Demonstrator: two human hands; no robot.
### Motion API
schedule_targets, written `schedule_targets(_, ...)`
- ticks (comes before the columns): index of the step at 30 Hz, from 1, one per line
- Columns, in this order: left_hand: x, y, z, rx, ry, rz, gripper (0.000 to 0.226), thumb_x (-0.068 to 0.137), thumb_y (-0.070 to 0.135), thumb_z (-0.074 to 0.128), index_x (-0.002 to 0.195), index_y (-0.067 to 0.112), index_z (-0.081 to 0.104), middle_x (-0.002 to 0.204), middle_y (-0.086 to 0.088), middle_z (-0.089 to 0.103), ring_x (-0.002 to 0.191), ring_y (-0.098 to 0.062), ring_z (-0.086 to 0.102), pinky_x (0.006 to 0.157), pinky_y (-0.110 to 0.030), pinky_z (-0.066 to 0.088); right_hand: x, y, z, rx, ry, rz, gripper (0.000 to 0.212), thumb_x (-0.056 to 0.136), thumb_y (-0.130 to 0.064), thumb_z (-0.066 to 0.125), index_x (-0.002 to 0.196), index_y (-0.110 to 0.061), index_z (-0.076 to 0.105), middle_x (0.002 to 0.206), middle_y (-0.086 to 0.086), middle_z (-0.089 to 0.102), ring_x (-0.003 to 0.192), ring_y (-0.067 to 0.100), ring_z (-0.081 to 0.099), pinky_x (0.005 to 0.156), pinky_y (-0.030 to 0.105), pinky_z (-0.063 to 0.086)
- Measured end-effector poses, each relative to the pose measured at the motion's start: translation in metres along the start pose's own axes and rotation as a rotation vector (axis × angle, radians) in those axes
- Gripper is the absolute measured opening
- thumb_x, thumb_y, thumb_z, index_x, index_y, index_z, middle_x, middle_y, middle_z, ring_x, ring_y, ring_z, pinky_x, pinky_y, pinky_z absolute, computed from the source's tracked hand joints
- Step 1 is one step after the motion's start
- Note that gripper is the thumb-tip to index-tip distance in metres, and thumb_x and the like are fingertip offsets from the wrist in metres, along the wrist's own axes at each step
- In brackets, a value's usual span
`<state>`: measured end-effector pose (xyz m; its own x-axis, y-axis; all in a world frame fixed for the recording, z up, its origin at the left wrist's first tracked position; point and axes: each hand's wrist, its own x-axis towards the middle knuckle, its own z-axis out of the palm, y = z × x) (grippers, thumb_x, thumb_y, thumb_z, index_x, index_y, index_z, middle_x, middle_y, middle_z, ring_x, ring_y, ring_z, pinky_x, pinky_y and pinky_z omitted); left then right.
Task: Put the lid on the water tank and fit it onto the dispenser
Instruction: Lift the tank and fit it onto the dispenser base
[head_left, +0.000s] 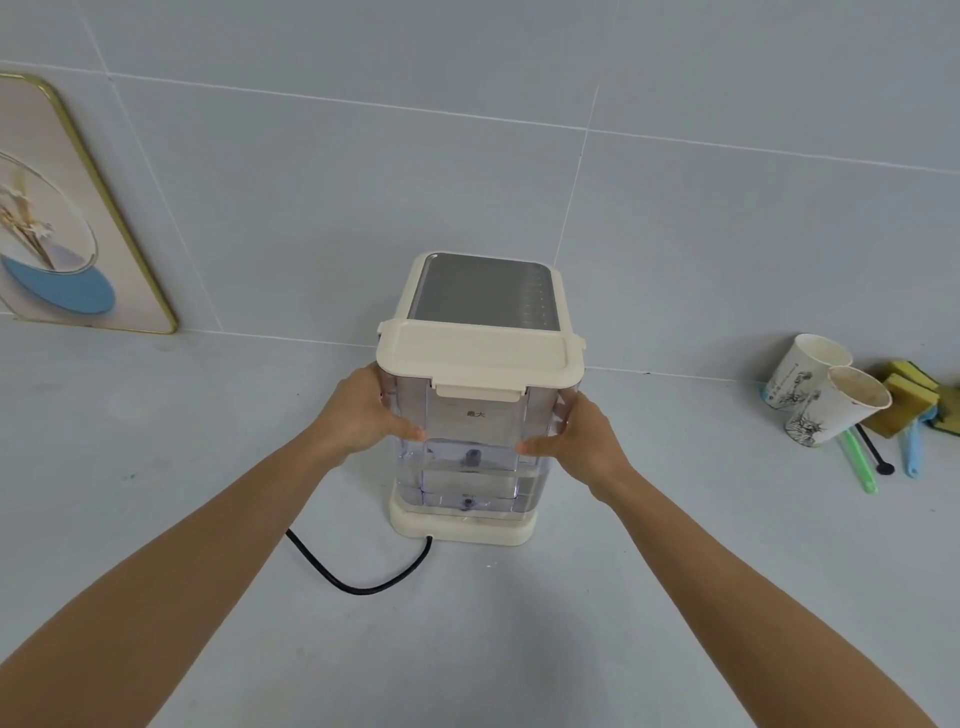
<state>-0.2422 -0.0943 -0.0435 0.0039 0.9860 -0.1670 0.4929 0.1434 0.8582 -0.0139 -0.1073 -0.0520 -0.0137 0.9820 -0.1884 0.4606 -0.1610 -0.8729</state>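
Hands grip clear plastic water tank (470, 457) w/ cream lid (480, 356) on, left hand (358, 415) & right hand (584, 441) clasped on opp. sides, tank seated on cream dispenser base (462, 527), steel-topped body behind.

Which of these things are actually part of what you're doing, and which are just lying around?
Part of the job: water tank, its lid, dispenser, left hand, right hand.

Lying about: two paper cups, sponges, framed picture, plastic utensils.
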Motion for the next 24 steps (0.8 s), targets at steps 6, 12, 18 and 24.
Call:
schedule_targets(6,0.003,-0.004,-0.003,0.039,-0.012,0.008,0.066,0.052,0.002,0.085,0.111,-0.003,0.056,0.112,-0.024,0.062,0.076,-0.02,0.047,0.062,-0.023,0.039,0.003,0.004,0.004,0.022,0.016,0.005,0.076,0.061,-0.007,0.079,0.128,-0.011,0.043,0.127,0.004,0.055,0.107,0.019,0.05,0.081,0.028,0.04)
schedule_targets(12,0.001,-0.006,0.0,0.049,-0.021,0.006,0.063,0.055,0.0,0.083,0.111,0.0,0.055,0.102,-0.014,0.059,0.085,-0.021,0.049,0.06,-0.019,0.039,0.004,0.013,0.007,0.039,0.001,0.008,0.075,0.06,-0.006,0.079,0.127,-0.012,0.043,0.128,0.005,0.056,0.113,0.022,0.051,0.085,0.029,0.041)
schedule_targets(18,0.0,-0.008,0.001,0.088,-0.032,0.008,0.062,0.058,0.004,0.083,0.112,0.0,0.052,0.096,-0.009,0.053,0.083,-0.02,0.047,0.06,-0.019,0.038,0.005,0.015,0.007,0.037,-0.012,0.013,0.078,0.062,-0.006,0.078,0.13,-0.013,0.041,0.132,0.005,0.054,0.12,0.024,0.049,0.086,0.027,0.04)
schedule_targets(24,-0.004,-0.005,0.003,0.152,-0.027,0.005,0.052,0.063,0.01,0.081,0.099,0.013,0.044,0.095,-0.006,0.05,0.086,-0.021,0.046,0.057,-0.015,0.035,0.004,0.017,0.008,0.037,-0.019,0.033,0.079,0.063,-0.007,0.078,0.131,-0.014,0.039,0.135,0.005,0.051,0.124,0.026,0.047,0.089,0.028,0.04)
